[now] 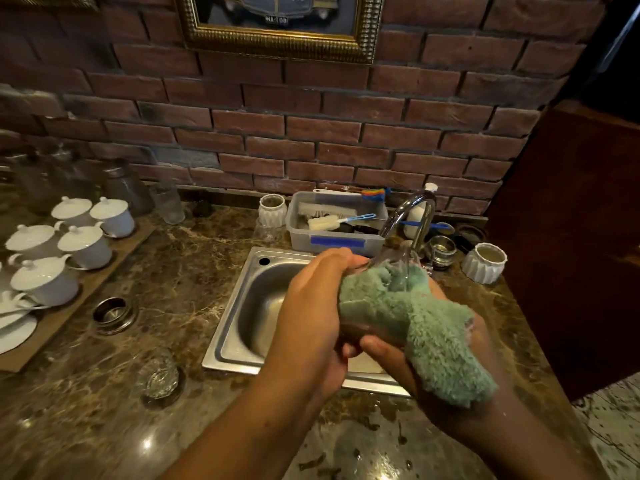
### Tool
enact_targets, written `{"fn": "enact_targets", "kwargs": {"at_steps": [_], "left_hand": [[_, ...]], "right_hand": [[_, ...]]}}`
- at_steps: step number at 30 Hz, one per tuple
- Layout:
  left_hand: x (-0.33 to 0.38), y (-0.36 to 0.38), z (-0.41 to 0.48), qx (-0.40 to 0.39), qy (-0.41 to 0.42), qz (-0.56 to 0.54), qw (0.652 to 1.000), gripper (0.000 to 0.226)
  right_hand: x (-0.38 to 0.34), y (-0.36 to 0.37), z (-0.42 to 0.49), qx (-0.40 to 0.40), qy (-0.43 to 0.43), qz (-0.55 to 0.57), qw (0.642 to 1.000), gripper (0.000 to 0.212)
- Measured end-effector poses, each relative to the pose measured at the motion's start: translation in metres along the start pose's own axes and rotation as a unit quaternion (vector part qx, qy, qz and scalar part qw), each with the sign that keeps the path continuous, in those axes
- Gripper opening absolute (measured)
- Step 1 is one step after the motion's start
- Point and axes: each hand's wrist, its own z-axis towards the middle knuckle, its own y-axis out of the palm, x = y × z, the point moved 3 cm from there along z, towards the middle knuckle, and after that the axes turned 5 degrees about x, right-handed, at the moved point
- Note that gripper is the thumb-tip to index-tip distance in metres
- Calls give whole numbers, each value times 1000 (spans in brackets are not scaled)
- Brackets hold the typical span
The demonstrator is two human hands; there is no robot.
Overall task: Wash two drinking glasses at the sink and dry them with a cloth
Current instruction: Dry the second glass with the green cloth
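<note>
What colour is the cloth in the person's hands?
Pale teal-green cloth, plain and fluffy; the head view, the only one, shows it clearly.

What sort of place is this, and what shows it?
Probably a café or bar wash-up corner: a small sink set in a marble counter, rows of lidded white cups, and a tub of brushes.

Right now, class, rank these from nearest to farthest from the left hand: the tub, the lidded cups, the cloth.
1. Cloth: against the left hand, round the glass it grips, over the sink.
2. Tub: on the counter, just behind the sink.
3. Lidded cups: far left on that counter.
</note>
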Motion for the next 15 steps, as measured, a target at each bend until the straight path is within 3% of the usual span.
{"fn": "enact_targets", "kwargs": {"at_steps": [2,4,5,6,7,8,9,10,12,13,15], "left_hand": [[5,-1,-9,2,234,70,970,27],[13,-3,-16,-39,484,202,851,25],[14,-5,-15,-59,560,261,784,26],[15,-6,-12,-74,596,299,741,27],[16,-6,-9,-80,602,314,730,28],[15,-8,-6,-78,583,313,746,28],[15,-9,-4,-73,538,295,786,27],[15,-8,-4,-59,470,256,843,25],[8,-3,-1,-17,255,125,959,24],[3,-3,2,-1,133,60,989,26],[0,-2,9,-10,-31,0,999,29]], "right_hand": [[-6,-3,-5,19,133,225,965,50],[2,7,-8,11,264,445,856,46],[5,12,-8,-9,297,512,806,56],[5,13,-5,-18,306,547,779,64],[6,12,-2,-26,297,553,778,66],[7,11,-2,-27,282,537,794,61],[5,9,-2,-23,260,499,827,53],[1,5,-2,-10,233,439,868,47],[4,4,-2,10,139,270,953,46],[7,7,-2,11,88,184,979,37],[14,12,2,-16,29,102,994,17]]}}
